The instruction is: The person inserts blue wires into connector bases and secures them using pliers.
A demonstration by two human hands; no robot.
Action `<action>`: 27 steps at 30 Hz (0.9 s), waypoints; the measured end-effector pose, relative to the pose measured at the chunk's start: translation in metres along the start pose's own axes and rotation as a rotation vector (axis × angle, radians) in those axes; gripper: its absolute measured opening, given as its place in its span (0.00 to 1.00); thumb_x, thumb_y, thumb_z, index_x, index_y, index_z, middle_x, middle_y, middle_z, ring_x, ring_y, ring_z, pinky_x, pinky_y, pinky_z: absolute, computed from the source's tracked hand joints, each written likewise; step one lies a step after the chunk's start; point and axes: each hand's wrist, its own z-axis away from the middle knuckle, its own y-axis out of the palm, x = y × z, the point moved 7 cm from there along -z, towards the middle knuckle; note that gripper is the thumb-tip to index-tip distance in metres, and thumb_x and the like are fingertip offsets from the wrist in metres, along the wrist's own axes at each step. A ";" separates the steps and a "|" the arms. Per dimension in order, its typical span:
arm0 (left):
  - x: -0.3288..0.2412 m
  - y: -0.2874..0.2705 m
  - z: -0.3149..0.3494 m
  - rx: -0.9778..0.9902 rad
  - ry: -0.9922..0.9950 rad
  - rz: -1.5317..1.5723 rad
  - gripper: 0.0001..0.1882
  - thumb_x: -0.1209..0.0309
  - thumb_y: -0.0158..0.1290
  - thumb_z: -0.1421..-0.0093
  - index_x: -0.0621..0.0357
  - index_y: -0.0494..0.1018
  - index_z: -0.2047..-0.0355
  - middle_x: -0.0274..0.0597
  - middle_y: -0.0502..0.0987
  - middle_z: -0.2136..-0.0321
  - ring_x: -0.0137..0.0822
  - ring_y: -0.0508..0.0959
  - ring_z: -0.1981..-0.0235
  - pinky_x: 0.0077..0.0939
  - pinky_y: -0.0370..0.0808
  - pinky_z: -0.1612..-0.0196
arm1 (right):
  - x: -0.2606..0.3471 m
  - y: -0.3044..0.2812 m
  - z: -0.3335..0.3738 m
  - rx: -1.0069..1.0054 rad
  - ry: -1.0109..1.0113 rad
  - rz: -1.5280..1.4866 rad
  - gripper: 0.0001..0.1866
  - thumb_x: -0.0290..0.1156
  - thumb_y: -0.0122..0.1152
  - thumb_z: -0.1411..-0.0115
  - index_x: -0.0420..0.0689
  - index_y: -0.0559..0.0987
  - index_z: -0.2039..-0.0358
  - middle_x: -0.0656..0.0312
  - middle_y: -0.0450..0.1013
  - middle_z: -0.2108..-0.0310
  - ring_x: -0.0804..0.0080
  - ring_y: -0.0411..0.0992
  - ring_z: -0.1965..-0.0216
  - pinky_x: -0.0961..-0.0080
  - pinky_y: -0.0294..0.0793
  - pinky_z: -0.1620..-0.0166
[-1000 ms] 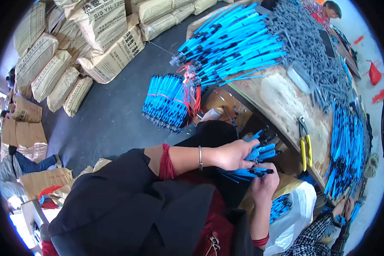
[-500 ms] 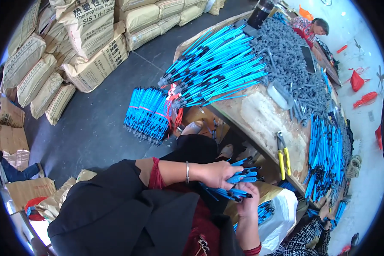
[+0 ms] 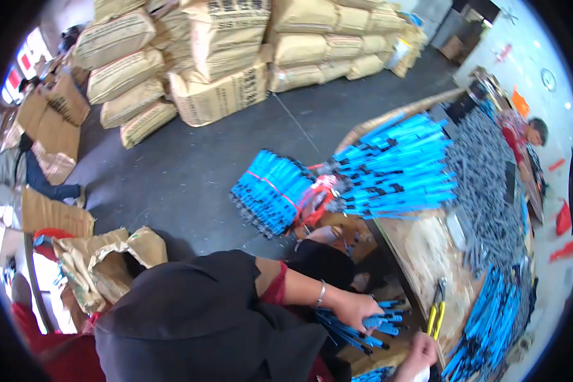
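My left hand (image 3: 356,311) is closed around a loose bundle of thin blue rods with black ends (image 3: 385,323), held in front of my lap. The rods fan out on both sides of the fist. Apart from the bundle, my right hand (image 3: 421,351) is beside the wooden table's near edge, its fingers curled and slightly blurred. Whatever may be in those fingers is hidden. Just above it, yellow-handled pliers (image 3: 437,315) lie on the table (image 3: 420,245). More blue rods (image 3: 372,374) show low down, below my left hand.
Blue rods (image 3: 395,169) and a grey heap of small parts (image 3: 484,172) cover the table's far side; another rod pile (image 3: 487,325) lies at right. A tied rod bundle (image 3: 270,191) stands on the floor. Paper sacks (image 3: 223,95) are stacked behind. A co-worker (image 3: 522,134) sits at far right.
My right hand has left the rods and moved down and right, toward the table edge. My left hand still grips the bundle. The view has turned left, so the scene sits farther right.
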 end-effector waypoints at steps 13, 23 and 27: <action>0.002 -0.020 0.007 -0.193 0.038 -0.158 0.12 0.67 0.55 0.52 0.62 0.66 0.78 0.47 0.71 0.83 0.45 0.74 0.78 0.36 0.68 0.74 | 0.042 0.020 -0.077 -0.211 -0.675 1.070 0.33 0.59 0.48 0.44 0.41 0.71 0.53 0.47 0.73 0.65 0.52 0.71 0.66 0.60 0.71 0.67; -0.001 -0.011 0.007 -0.107 -0.030 -0.074 0.10 0.66 0.57 0.52 0.58 0.70 0.75 0.42 0.75 0.80 0.40 0.76 0.76 0.29 0.71 0.70 | -0.015 0.002 -0.070 -0.147 -0.655 0.866 0.19 0.40 0.55 0.44 0.38 0.74 0.59 0.54 0.71 0.63 0.65 0.70 0.63 0.66 0.70 0.62; 0.007 -0.027 0.014 -0.107 -0.231 0.010 0.11 0.67 0.58 0.52 0.58 0.74 0.69 0.38 0.79 0.69 0.30 0.78 0.69 0.23 0.74 0.64 | -0.048 0.000 -0.017 -0.216 0.566 -1.084 0.27 0.50 0.47 0.40 0.42 0.66 0.48 0.58 0.69 0.59 0.63 0.68 0.59 0.61 0.72 0.62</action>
